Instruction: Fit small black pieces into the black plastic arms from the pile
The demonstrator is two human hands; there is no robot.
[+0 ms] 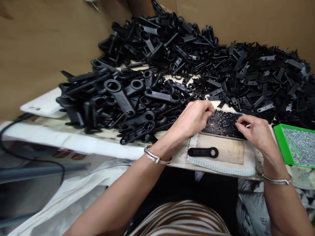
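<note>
Head view: at far left a white slab (43,105) lies at the bench edge, and next to it rises a big pile of black levers (123,95) with ring ends. The left hand (194,118) comes down just right of that pile, fingers curled, tips pinched at the left edge of the heap of small black pieces (222,124) — whether it has one between them I cannot tell. Just below the heap a single lever (203,152) lies flat on a worn mat (231,152). The right hand (254,131) sets bent fingers on the heap's right edge, its grip hidden too. To my eye this picking goes best with fingertips alone, lifting one piece without scattering its neighbours. The pieces look tiny, dark and glinting — a thin layer between both hands. Farther right a green tray (280,142) holds silvery screws
</note>
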